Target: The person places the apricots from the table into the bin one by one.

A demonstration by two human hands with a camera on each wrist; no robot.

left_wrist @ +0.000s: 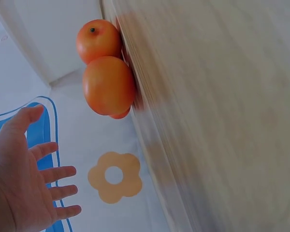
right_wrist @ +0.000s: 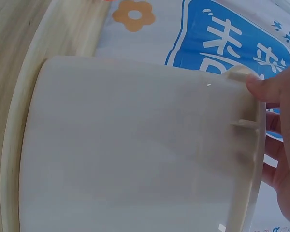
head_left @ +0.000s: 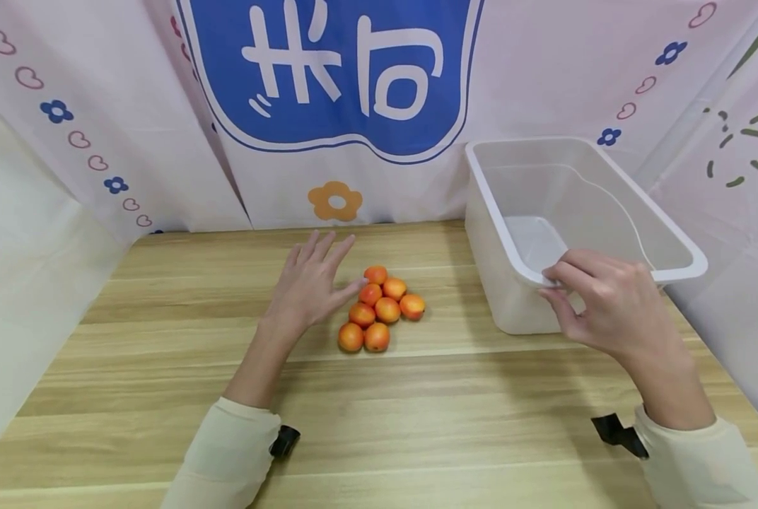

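At the far left, rows of red heart outlines and blue flowers are printed on a pale cloth (head_left: 137, 71) hung behind a wood-grain table (head_left: 131, 367). Over the table, the left hand (head_left: 305, 290) is held with its fingers straight and apart; its palm is shown only by the left wrist view. The thumb tip is seen just beside the orange fruits (head_left: 387, 309), though whether they are touched cannot be told. Eight fruits are seen bunched on the table, between the left hand and the bin; a dark stem spot on one is shown by the left wrist view.

Behind them an orange flower (head_left: 318, 201) is printed, and above it a blue panel (head_left: 226, 85) with bold white characters. The first resembles 米; the next is cut off in the head view and cannot be read with certainty. More white strokes are shown farther along the panel by the right wrist view.

To the right is set a white bin (head_left: 490, 268), its inside seen from the head and the ribs under its rim from the right wrist. The near rim is pinched by the right hand (head_left: 621, 304), thumb outside and fingers curled over. Green dashes (head_left: 751, 132) are printed at far right.
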